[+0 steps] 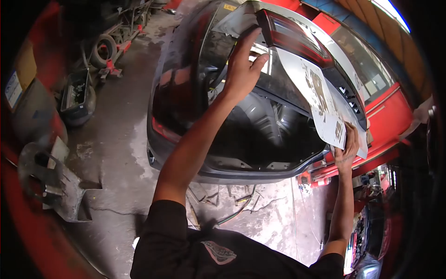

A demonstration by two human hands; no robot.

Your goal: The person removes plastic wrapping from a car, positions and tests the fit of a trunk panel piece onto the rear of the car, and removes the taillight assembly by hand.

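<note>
Right hand (pixel 346 148) gripping panel (pixel 316 100), left hand (pixel 244 69) spread, contact unclear

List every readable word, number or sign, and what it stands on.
None reads with certainty.
Yellow sticker, top of the view: too small.
Letters by the red tail light: too blurred.
Shirt logo: too blurred.
White-and-blue label, far left: too small.

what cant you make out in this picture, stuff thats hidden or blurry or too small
All in the head view:
Left hand: whether it touches the tail lamp; they line up from this angle, hiding any gap.
Pale sheet by the right hand: its far side, hidden by its near face.
Yellow sticker: wording, too small.
Shirt emblem: lettering, too blurred.
</note>
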